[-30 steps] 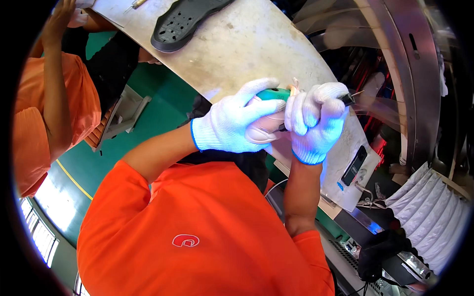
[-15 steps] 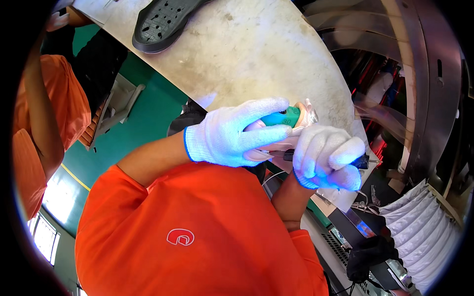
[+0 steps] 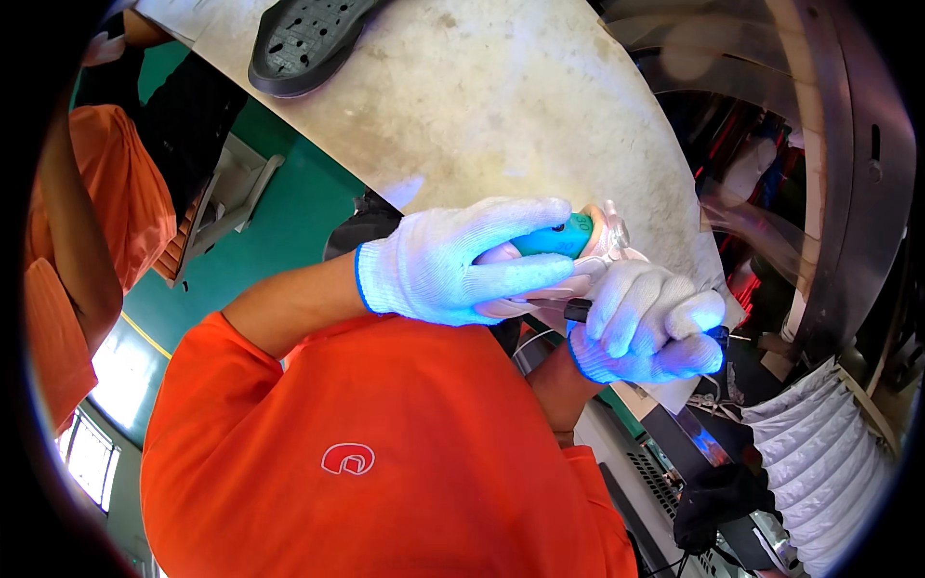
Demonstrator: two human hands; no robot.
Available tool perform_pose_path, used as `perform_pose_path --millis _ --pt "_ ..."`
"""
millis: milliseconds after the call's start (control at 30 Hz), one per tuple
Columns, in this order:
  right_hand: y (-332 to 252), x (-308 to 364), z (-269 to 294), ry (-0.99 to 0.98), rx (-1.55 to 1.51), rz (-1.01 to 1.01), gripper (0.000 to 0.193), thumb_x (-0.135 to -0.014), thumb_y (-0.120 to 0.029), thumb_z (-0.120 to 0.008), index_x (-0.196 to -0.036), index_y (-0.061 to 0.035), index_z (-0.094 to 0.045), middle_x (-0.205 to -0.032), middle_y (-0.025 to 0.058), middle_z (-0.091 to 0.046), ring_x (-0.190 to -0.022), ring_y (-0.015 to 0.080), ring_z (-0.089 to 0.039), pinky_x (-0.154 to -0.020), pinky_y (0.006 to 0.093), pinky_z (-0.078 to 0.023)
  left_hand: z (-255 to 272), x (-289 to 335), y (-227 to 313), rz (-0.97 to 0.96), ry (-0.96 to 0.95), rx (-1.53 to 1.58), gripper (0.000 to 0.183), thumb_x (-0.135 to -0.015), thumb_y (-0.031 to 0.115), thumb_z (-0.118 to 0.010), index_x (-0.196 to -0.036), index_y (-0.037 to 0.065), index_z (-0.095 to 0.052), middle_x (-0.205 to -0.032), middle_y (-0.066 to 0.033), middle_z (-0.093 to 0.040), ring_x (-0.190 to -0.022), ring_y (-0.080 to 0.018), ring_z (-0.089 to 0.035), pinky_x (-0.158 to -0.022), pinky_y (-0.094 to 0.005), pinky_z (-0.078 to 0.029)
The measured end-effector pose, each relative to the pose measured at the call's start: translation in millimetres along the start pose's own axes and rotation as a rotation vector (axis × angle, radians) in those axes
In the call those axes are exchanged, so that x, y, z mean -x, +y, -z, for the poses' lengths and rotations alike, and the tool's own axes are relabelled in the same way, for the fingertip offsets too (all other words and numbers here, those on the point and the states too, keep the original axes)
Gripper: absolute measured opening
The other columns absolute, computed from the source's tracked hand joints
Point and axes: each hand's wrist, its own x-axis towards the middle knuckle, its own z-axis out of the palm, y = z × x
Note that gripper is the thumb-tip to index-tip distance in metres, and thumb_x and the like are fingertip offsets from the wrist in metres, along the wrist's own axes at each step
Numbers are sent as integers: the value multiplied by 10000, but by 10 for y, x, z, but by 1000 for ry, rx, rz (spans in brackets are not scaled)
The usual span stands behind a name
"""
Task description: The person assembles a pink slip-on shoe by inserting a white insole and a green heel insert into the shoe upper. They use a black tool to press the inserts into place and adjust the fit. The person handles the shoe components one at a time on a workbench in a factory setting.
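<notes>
My left hand point(image 3: 453, 258), in a white knit glove with a blue cuff, is wrapped around a pale pink shoe point(image 3: 567, 287). A green shoe last point(image 3: 568, 235) fills the shoe's opening and shows between my thumb and fingers. Against the shoe's right side, my right hand point(image 3: 650, 323), gloved the same way, is closed round a slim black-handled tool point(image 3: 578, 309). A thin tip reaches from the handle toward the shoe's lower edge; its exact kind is hard to make out. Bluish light falls on both gloves.
A dark perforated clog point(image 3: 306, 43) lies on the worn pale tabletop point(image 3: 482, 106) at the far left. Curved clear strips and a metal frame point(image 3: 853, 193) stand at right, above a white ribbed duct point(image 3: 819, 462). Another person in orange point(image 3: 120, 193) is at left.
My right hand and the black-handled tool have shifted slightly right and down. The left hand keeps its hold on the shoe, which is turned a little. The whole view has moved slightly.
</notes>
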Motion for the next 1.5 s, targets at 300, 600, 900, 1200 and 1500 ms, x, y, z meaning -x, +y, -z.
perform_pose_path --millis 300,600,900,1200,1500 --pt "-22 -114 45 -173 53 -91 358 -1181 -310 -612 -938 -98 -458 -572 -28 -501 -507 167 -633 -612 341 -640 9 7 -30 -11 -26 91 553 -826 158 -919 -1364 172 -788 -1440 -253 -652 -993 -340 -806 -720 -366 -683" --pt "27 -61 -221 148 210 -72 442 -1168 -316 -637 -844 -125 -404 -549 -33 -439 -414 154 -533 -469 342 -562 44 18 -29 1 -59 128 516 -834 166 -943 -1325 124 -795 -1409 -285 -659 -996 -377 -809 -751 -388 -693" --pt "61 -124 -54 48 111 -83 406 -1163 -332 -635 -894 -104 -433 -533 -14 -442 -412 157 -538 -490 364 -580 0 12 -56 10 -25 118 566 -823 209 -962 -1357 150 -784 -1436 -263 -649 -996 -342 -803 -745 -380 -688" --pt "-8 -85 -74 5 166 -160 363 -1144 -344 -674 -1004 -53 -510 -624 30 -549 -513 203 -615 -606 450 -634 6 -20 -71 -12 -10 109 550 -874 189 -941 -1388 105 -765 -1419 -308 -653 -986 -363 -808 -747 -370 -692" --pt "63 -82 -80 -170 302 -435 272 -1126 -192 -663 -1278 5 -555 -923 106 -667 -794 255 -692 -784 472 -642 70 -53 -6 158 -130 145 460 -903 212 -825 -1338 76 -765 -1412 -227 -681 -990 -326 -782 -739 -384 -671"
